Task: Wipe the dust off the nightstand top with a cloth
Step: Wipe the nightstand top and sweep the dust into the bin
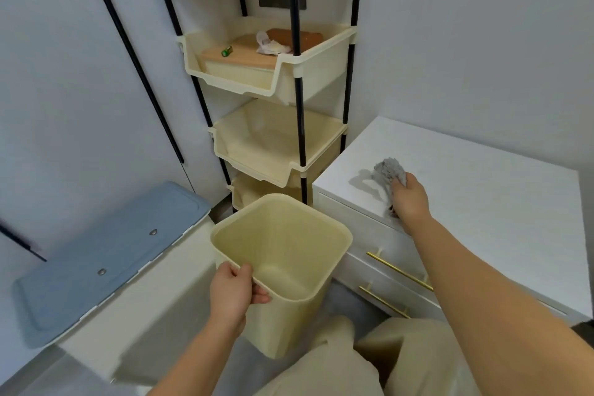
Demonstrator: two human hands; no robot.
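Cloth (387,172) beside front edge of nightstand top (482,190)

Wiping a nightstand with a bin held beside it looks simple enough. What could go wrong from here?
1. The cloth in the right hand sits near the front left edge of the nightstand. Dust pushed over that edge may miss the bin, whose opening lies off to the side.
2. The left hand grips the bin by one rim only, so it could tilt or slip.
3. The cloth is bunched up, so it may leave strips unwiped.
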